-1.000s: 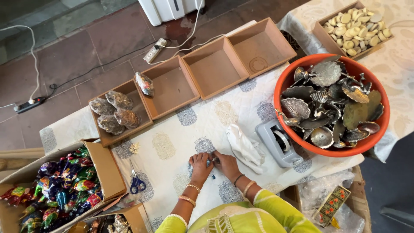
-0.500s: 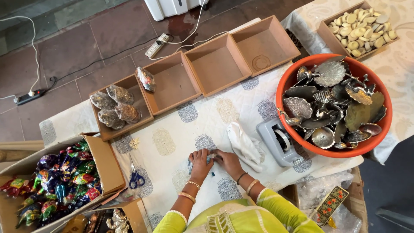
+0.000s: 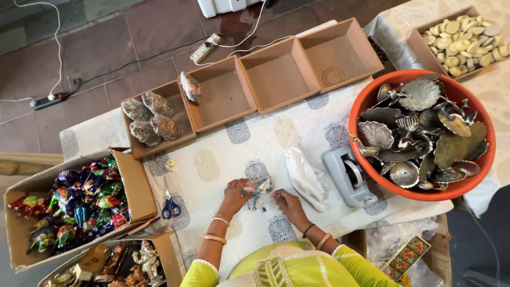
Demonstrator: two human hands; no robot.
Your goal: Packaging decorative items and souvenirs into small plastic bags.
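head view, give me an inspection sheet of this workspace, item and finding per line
surface: table under a pale printed cloth.
job's things: small item in clear wrap, lying on the cloth between both hands.
clutter: blue-handled scissors, white cloth, grey tape dispenser, orange tub of metal dishes, row of brown trays, one with wrapped pieces, box of coloured figurines, box of pale discs.
grippers: left hand and right hand both touch the wrap; grip cannot be told.
cables: white power strip and cords on the floor.
surroundings: tiled floor; no other person seen.
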